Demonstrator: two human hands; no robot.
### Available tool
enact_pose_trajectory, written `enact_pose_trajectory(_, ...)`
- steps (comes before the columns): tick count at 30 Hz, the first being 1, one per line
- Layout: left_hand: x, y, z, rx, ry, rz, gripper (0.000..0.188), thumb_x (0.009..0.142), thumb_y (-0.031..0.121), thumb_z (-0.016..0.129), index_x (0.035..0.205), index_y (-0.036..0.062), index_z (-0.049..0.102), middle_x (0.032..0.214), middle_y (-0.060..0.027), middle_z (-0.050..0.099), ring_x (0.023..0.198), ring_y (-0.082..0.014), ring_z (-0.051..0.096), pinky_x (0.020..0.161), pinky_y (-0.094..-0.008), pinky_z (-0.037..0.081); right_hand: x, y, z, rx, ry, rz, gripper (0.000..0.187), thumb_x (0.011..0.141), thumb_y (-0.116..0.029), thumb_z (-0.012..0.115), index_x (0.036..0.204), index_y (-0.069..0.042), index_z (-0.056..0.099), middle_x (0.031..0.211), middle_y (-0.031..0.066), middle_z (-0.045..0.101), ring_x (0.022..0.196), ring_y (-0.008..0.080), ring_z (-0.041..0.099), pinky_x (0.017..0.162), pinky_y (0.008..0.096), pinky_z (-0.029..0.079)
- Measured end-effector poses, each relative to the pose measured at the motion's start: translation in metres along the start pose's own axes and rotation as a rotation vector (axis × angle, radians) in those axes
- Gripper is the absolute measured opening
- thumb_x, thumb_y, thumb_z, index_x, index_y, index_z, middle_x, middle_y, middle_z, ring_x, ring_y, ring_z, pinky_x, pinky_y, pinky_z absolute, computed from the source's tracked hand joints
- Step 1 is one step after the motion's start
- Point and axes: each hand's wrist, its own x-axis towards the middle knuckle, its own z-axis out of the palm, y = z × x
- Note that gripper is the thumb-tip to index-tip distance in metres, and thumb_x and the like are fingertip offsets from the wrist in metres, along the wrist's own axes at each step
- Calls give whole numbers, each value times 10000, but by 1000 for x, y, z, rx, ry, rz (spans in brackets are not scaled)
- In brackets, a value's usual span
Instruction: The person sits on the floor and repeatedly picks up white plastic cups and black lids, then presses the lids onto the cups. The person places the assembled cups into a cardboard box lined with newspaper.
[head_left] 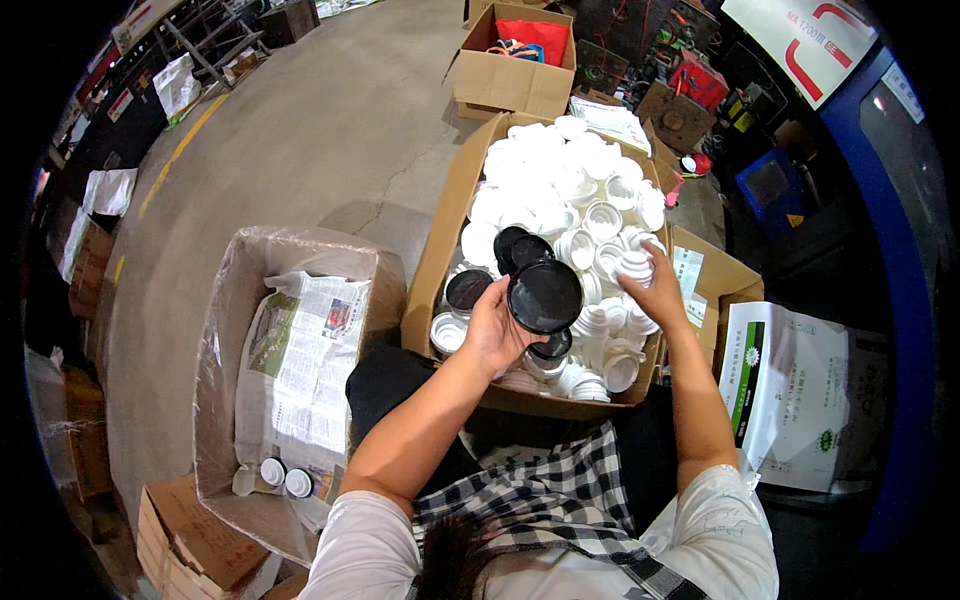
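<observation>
My left hand (490,330) grips a round black lid (545,297) by its edge, above a large cardboard box (432,255). Heaped in that box are white plastic screw lids (603,221), many ridged on the side. My right hand (657,292) is at the right side of the heap, thumb and fingers around a white lid (635,262). More black lids lie on the pile: a few just beyond the held one, one black lid (468,290) to the left, and one partly hidden below it.
To the left stands a plastic-lined box (222,400) with newspaper (300,335) and two white lids (285,477) inside. Another carton (515,88) with a red item sits beyond the heap. On the right are a white printed sack (800,400) and a blue machine (910,300).
</observation>
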Motion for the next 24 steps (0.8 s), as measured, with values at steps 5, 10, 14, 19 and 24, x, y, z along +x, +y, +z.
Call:
enact_pose_trajectory(5,-5,-6,17,69,40,-19,542,909,510,267,1137,87,515,1000,-94,627,817,-215,627,604,-362,513,-49,-49,17,1103,-210,-84,735,733,-515,576,1268,-83,316,1192,112,470,1072,243,512,853,419,462)
enact_pose_trajectory(10,-6,-7,9,-18,-20,-60,553,895,507,281,1156,73,505,1026,-122,614,865,-264,618,675,-428,516,-55,-48,19,1324,-253,-31,677,716,-325,648,1239,-51,319,1167,137,472,1029,239,535,853,371,474)
enact_pose_trajectory(14,-11,-4,10,10,-91,-45,538,906,465,289,1186,48,482,1057,-136,600,920,-291,604,716,-443,514,-58,-51,11,1281,-278,-107,679,671,-198,678,1240,-59,335,1192,133,460,1100,233,484,924,365,414)
enact_pose_trajectory(19,-7,-7,11,103,-46,-86,605,900,549,254,1185,66,483,1040,-106,607,878,-240,613,659,-402,521,-69,-69,2,642,-186,-558,682,590,20,665,1209,-61,390,1263,132,413,1198,247,398,986,362,335)
enact_pose_trajectory(24,-5,-14,7,206,1,-78,597,902,559,241,1192,93,476,1006,-62,613,805,-185,607,556,-335,494,-79,-87,4,174,-145,-772,549,615,-16,706,1112,-76,481,1275,179,419,1214,339,397,975,389,359)
